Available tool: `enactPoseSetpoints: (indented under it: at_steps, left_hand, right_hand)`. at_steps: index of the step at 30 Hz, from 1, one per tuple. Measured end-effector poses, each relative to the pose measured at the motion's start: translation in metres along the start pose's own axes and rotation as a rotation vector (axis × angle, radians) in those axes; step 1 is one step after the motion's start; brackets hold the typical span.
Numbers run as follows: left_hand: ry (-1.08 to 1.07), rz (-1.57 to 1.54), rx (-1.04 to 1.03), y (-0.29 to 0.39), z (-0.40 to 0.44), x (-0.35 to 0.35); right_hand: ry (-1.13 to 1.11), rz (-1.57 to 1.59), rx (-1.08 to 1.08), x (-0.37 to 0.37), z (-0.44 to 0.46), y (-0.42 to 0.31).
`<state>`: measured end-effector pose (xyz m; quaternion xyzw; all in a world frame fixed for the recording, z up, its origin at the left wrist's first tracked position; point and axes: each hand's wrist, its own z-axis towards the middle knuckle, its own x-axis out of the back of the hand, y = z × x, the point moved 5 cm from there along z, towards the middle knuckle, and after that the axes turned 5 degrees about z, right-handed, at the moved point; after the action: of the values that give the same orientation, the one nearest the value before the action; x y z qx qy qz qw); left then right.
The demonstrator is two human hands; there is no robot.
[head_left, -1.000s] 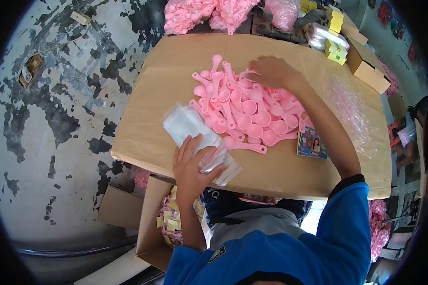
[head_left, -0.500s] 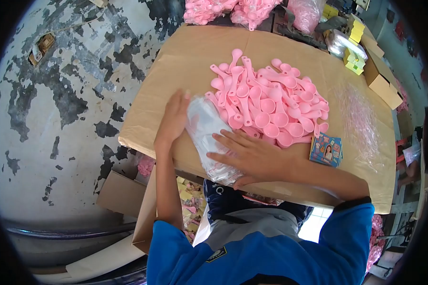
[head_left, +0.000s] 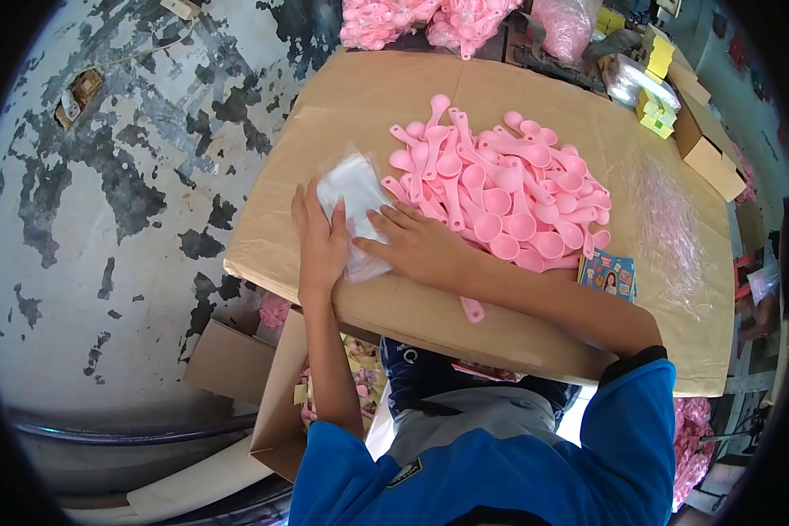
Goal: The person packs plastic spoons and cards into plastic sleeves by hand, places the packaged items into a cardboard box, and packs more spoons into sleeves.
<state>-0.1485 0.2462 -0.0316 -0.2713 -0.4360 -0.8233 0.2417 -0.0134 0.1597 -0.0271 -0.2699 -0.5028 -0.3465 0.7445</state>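
A stack of clear plastic bags (head_left: 352, 188) lies on the paper-covered table, left of a heap of pink measuring spoons (head_left: 508, 188). Along the left side of the stack rests my left hand (head_left: 323, 237), fingers stretched out. My right hand (head_left: 421, 245) lies across the stack's right side with its fingers spread, its forearm reaching in front of the heap. One spoon (head_left: 472, 309) sticks out below my right forearm near the table's front edge. Beside the heap, small printed cards (head_left: 607, 272) are partly covered by that forearm.
Loose clear wrapping strands (head_left: 666, 232) lie on the table's right side. A cardboard box (head_left: 708, 153) and yellow card bundles (head_left: 656, 112) stand at the back right. Bagged pink spoons (head_left: 469, 24) sit beyond the far edge. Below the left front edge is an open carton (head_left: 276, 399).
The bag stack has moved away from the front edge and to the left, with both hands around it. A spoon now shows below my right forearm.
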Motion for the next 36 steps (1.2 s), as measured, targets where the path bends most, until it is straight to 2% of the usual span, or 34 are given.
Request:
enactPoseSetpoints:
  at_steps: [4, 7, 10, 13, 17, 20, 25, 29, 31, 32, 33, 34, 36]
  left_hand:
    - [-0.067, 0.243, -0.008, -0.008, -0.031, 0.007]
    - [-0.043, 0.305, 0.053, 0.003, -0.041, 0.005]
    - [-0.023, 0.316, 0.11, 0.01, -0.047, 0.004]
    - [0.033, 0.279, 0.098, 0.018, -0.049, 0.009]
    - [0.111, 0.201, -0.064, 0.035, -0.054, 0.017]
    - [-0.004, 0.173, -0.116, 0.037, -0.056, 0.016]
    - [-0.017, 0.154, -0.119, 0.035, -0.056, 0.015]
    - [-0.047, 0.205, -0.111, 0.038, -0.057, 0.017]
    - [-0.027, 0.01, -0.111, 0.058, -0.056, 0.026]
    - [-0.022, -0.091, -0.115, 0.07, -0.055, 0.029]
    - [-0.084, -0.6, -0.091, 0.079, -0.059, 0.022]
    - [-0.25, -1.271, 0.038, 0.139, -0.068, 0.012]
    - [-0.29, -1.374, 0.243, 0.175, -0.08, -0.008]
  right_hand:
    - [0.075, 0.269, -0.03, 0.013, 0.011, 0.001]
    - [0.134, 0.291, -0.263, 0.021, 0.033, 0.023]
    - [0.055, -0.102, -0.364, 0.012, 0.045, 0.044]
    - [-0.07, 0.066, -0.443, 0.004, 0.056, 0.059]
    - [-0.071, 0.32, -0.454, 0.002, 0.059, 0.075]
    - [-0.032, 0.33, -0.421, 0.002, 0.058, 0.078]
    - [0.027, 0.18, -0.328, 0.018, 0.058, 0.081]
    - [0.068, 0.413, -0.391, 0.069, 0.034, 0.095]
    - [0.067, 0.583, -0.37, 0.119, 0.009, 0.076]
    - [0.106, 0.563, -0.319, 0.136, -0.006, 0.065]
    - [0.14, 0.544, -0.273, 0.147, -0.024, 0.051]
    - [0.155, 0.523, -0.259, 0.158, -0.052, 0.039]
    - [0.119, 0.613, -0.423, 0.173, -0.084, 0.025]
